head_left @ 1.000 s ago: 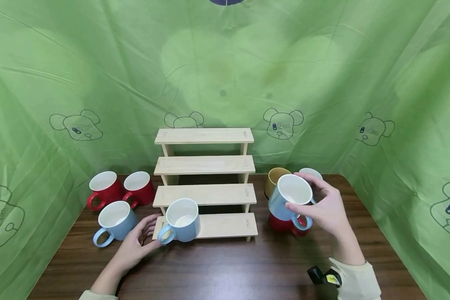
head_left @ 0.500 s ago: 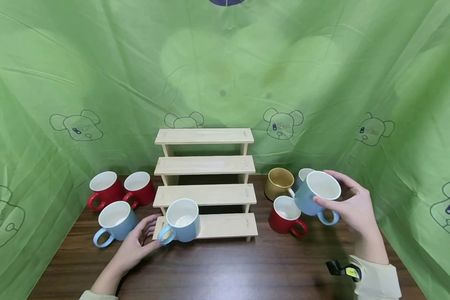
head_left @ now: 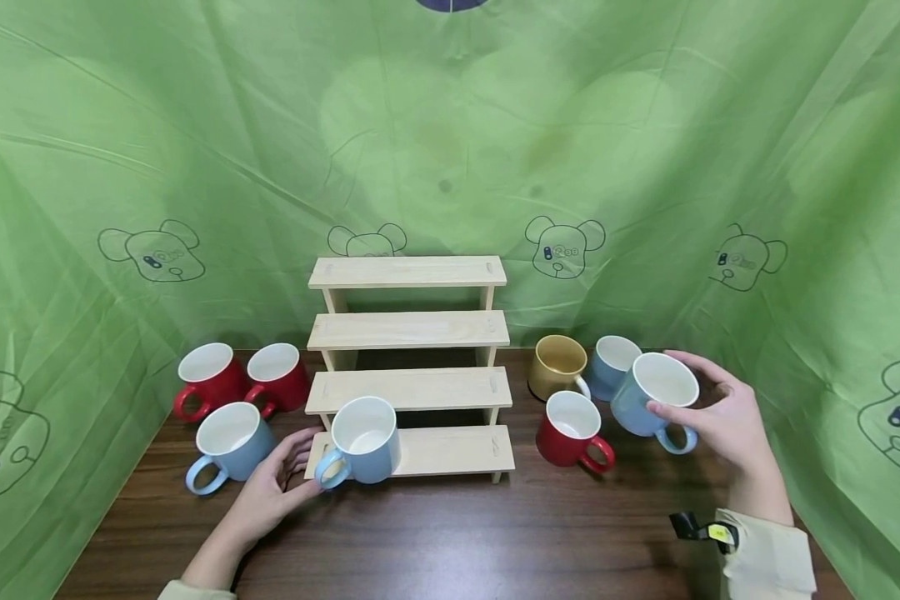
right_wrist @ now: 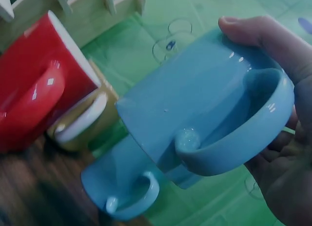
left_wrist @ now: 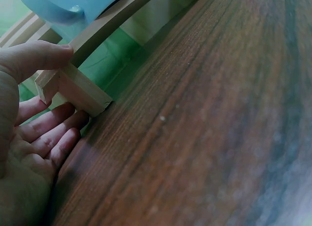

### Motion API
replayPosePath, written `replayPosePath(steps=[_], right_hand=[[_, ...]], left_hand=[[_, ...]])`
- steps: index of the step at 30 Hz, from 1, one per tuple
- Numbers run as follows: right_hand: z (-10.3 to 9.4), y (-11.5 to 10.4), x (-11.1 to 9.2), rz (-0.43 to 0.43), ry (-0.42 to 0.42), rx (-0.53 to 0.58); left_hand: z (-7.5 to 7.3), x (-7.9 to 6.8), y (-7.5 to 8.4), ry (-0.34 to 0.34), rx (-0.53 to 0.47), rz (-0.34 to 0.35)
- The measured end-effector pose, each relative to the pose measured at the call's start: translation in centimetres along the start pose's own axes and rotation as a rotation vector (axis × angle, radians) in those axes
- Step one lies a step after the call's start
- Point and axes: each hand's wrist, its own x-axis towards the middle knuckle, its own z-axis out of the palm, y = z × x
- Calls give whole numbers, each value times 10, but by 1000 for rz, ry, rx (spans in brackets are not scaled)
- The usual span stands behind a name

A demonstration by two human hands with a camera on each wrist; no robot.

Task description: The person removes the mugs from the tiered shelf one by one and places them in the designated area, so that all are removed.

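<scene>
My right hand [head_left: 720, 412] grips a light blue mug [head_left: 648, 400] by its rim and side, thumb in front. The mug is held up at the right, its blue handle [right_wrist: 243, 143] free of the fingers. In the right wrist view another blue mug [right_wrist: 119, 177] shows beyond it. At the stepped wooden shelf [head_left: 450, 450], my left hand [head_left: 273, 487] holds the left end of the lowest board, the thumb at the board's corner and the other fingers by the leg [left_wrist: 83, 89]. A light blue mug [head_left: 366, 446] stands upright on that board, beside this thumb.
Left of the shelf stand two red mugs [head_left: 213, 379] and a blue mug [head_left: 243, 446]. On the right are a yellow mug [head_left: 555, 371], a red mug [head_left: 562, 437] and a blue mug [head_left: 607, 375]. Green printed cloth [head_left: 450, 167] surrounds the brown wooden table [head_left: 450, 533].
My right hand has carried the blue mug rightward, from over the red mug to beyond it, then slightly lower. The red mug and the back blue mug now show. The left hand stays put.
</scene>
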Motion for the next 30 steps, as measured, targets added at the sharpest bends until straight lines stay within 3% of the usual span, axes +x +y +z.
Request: replayPosePath(steps=[5,9,12,22,30], right_hand=[[-4,21,-1,-3,-44,-41],[-4,38,-2,30,-71,79],[-4,48,-4,44,-83,99],[-5,65,-6,44,-106,-161],[-7,71,-7,42,-123,-185]], left_hand=[[0,0,0,3,4,-5],[0,0,0,2,1,8],[0,0,-1,1,-1,16],[-1,-1,-3,-4,-2,13],[-1,-1,-2,-3,3,14]])
